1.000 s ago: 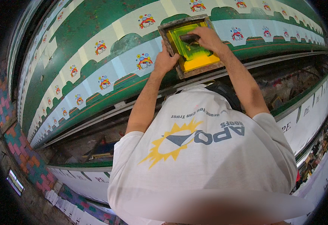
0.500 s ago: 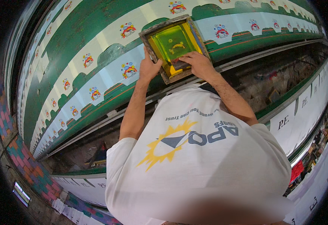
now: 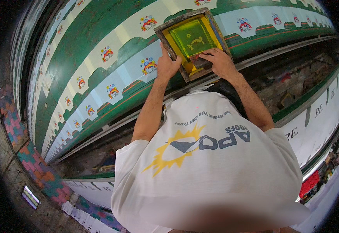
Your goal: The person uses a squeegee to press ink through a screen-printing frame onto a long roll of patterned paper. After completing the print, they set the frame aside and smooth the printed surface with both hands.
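Note:
A wooden screen-printing frame (image 3: 181, 18) lies tilted across the light blue cut sheets on the long green table. Its yellow-green mesh (image 3: 199, 32) bears a small pale design. My left hand (image 3: 168, 66) grips the frame's left side, index finger stretched along the outside and thumb near the inner edge. Inside the frame, at its near end, my right hand (image 3: 221, 64) is closed on a dark reddish squeegee (image 3: 201, 63), partly covered by the fingers. Just left of the frame, one light blue sheet (image 3: 138, 73) carries a colourful cartoon print.
Rows of printed cream and light blue sheets run along the green table (image 3: 130, 48). A metal rail (image 3: 254, 61) follows its near edge. White lettered sheets (image 3: 313, 116) hang on the right behind me. Coloured paving (image 3: 33, 159) shows at the left.
The whole view has shifted, so table, frame and hands appear farther right and slightly higher. Both hands keep their holds, and the frame stays in place among the printed sheets.

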Demonstrator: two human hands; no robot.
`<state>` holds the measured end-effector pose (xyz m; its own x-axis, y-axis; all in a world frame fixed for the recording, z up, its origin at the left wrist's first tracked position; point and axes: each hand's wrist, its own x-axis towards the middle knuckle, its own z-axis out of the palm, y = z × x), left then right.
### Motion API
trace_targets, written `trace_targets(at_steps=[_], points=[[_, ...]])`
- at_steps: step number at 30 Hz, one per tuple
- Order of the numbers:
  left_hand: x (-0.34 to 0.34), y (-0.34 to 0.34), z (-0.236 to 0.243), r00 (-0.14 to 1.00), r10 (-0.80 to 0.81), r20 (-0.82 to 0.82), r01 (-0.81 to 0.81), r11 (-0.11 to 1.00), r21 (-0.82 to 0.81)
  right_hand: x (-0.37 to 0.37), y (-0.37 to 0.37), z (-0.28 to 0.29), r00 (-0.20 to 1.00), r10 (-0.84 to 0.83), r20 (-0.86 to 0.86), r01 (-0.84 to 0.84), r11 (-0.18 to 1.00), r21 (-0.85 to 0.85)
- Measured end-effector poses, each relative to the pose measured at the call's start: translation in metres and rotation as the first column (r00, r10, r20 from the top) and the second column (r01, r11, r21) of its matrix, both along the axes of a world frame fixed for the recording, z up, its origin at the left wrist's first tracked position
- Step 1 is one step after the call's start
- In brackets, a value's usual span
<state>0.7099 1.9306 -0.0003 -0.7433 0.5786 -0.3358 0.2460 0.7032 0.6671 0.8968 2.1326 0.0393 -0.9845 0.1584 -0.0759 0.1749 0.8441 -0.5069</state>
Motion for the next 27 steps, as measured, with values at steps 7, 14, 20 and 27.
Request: trace_targets(at_steps=[7,14,20,27], points=[[0.004,0.022,-0.013,0.999,0.011,-0.036,-0.009,0.999,0.042,0.006,0.025,0.001,0.998,0.046,0.044,-0.046,0.999,-0.011],[0.0,0.016,-0.024,0.999,0.004,-0.034,0.0,0.993,0.122,0.006,0.025,-0.002,0.998,0.066,-0.005,-0.066,0.998,-0.004],[0.0,0.018,-0.023,1.0,0.002,-0.015,-0.001,0.998,0.067,0.001,0.03,0.002,0.998,0.055,-0.021,-0.056,0.998,-0.026],[0.0,0.018,-0.021,0.999,-0.03,-0.043,0.035,0.993,0.116,0.01,0.032,0.002,0.992,0.074,0.104,-0.071,0.997,-0.03]])
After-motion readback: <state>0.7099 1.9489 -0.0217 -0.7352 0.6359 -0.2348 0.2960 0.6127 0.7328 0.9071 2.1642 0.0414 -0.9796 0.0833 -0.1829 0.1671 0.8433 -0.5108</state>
